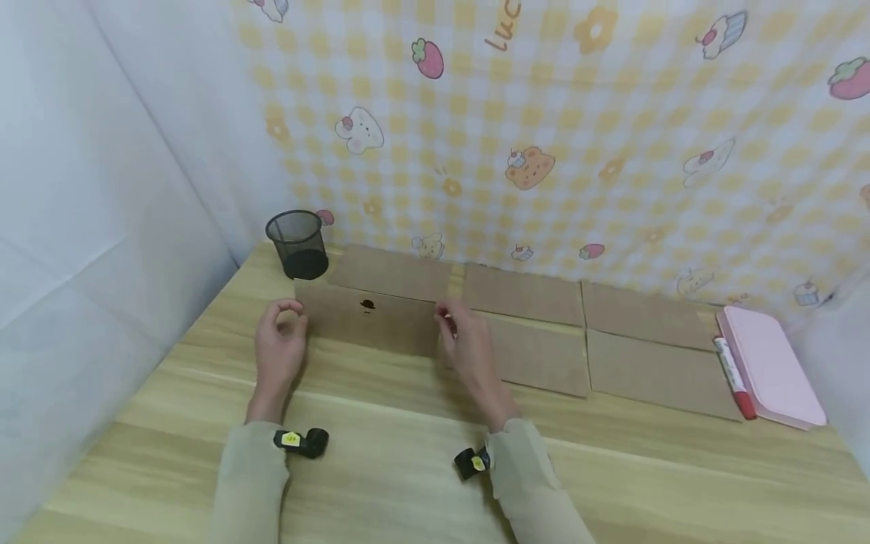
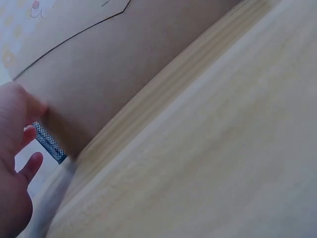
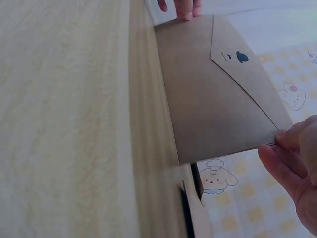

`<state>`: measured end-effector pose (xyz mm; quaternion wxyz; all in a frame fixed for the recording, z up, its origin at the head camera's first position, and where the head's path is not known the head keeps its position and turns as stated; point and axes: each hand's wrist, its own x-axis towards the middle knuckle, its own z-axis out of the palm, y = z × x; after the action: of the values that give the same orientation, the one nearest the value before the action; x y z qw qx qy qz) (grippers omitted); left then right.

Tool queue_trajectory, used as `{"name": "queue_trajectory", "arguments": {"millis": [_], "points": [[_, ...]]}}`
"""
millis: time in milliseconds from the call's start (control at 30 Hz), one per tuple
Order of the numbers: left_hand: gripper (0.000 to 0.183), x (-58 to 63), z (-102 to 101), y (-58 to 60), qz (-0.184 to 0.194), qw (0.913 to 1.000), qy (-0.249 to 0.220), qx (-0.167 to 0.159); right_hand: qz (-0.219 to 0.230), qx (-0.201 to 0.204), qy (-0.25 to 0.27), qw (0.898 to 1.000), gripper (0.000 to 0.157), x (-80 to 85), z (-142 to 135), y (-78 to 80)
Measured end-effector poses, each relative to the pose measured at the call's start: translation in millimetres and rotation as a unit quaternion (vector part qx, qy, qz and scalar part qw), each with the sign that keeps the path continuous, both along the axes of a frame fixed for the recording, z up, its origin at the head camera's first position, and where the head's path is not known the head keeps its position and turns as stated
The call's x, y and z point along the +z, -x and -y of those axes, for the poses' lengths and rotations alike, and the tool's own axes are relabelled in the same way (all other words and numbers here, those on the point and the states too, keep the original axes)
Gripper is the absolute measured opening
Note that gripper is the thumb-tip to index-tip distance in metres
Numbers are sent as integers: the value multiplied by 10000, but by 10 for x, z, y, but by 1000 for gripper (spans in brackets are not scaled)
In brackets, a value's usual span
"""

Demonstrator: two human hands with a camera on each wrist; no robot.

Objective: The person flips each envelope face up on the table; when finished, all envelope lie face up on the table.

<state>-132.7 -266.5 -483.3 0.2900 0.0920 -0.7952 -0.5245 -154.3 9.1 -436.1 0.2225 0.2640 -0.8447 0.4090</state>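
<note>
My left grip [image 1: 280,351] and right grip [image 1: 469,353] pinch the hat-marked envelope [image 1: 370,326] by its ends. Its long axis parallels the table's [image 1: 381,468] back edge.

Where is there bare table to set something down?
The tabletop is bare between the sleeves, left of them toward the white backdrop, and right of them before the flat envelopes and pink case. Crowded behind: mesh cup, envelopes, marker beside the case. The left hand and right hand hold a hat-printed envelope.
</note>
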Motion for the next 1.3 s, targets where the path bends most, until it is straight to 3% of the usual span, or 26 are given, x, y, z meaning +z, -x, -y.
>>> {"name": "queue_trajectory", "arguments": {"millis": [133,233,433,567,700,900,967,1133,1300], "points": [[35,-29,-11,-25,-173,9996,115,-167,16,-75,-84,9999,12,-17,-4,-16],[36,-39,-4,-12,-92,9996,139,-240,141,-161,-379,9991,18,-13,0,-15],[40,-44,16,4,326,9973,285,-590,1037,-133,-1256,9866,44,-44,29,-31],[40,-45,17,9,388,9951,435,-798,1488,-226,-1302,9800,39,-69,59,-55],[33,-40,12,19,340,9949,593,-745,1610,-311,-1224,9788,31,-100,89,-54],[31,-39,12,42,433,9931,879,-648,1485,-451,-1318,9791,33,-138,92,-22],[31,-40,20,42,506,9920,969,-633,1462,-432,-1626,9748,40,-136,96,-24],[28,-47,54,25,634,9895,1187,-523,1663,-100,-2483,9543,75,-134,135,-57],[23,-81,48,27,581,9877,1368,-476,1747,-54,-2601,9496,70,-152,129,-85]]}}
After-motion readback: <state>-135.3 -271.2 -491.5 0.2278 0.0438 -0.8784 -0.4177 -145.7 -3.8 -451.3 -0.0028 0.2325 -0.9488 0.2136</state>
